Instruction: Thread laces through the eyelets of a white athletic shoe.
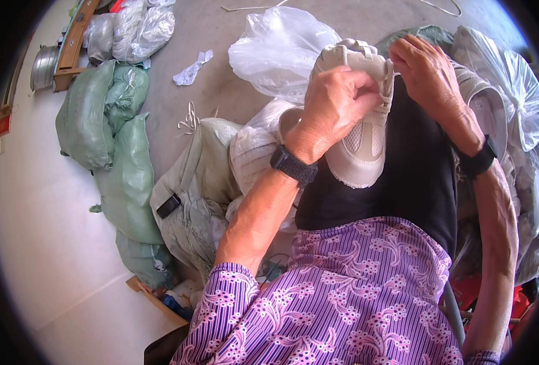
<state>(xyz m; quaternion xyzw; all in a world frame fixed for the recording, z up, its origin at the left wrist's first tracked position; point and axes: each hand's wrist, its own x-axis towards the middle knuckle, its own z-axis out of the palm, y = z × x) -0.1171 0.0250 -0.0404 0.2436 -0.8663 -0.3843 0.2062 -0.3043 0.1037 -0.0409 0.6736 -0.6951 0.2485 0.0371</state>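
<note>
A beige sneaker (367,155) rests above my lap on the dark cloth (421,176), its toe pointing toward me. My left hand (336,100) lies across the shoe's upper, thumb and fingers closed on it near the lacing. Just right of the shoe's opening, my right hand (424,73) is raised with fingers curled into a pinch. Whatever sits between those fingertips, perhaps a lace, is too small to make out. Part of the lacing is hidden behind my left hand.
Left of my knees stands a pale sack (215,158) with another shoe (289,121) at its edge. Clear plastic (281,52) lies beyond. White shoes (488,109) and plastic bags (519,91) crowd the right. Green sacks (123,164) line the left wall.
</note>
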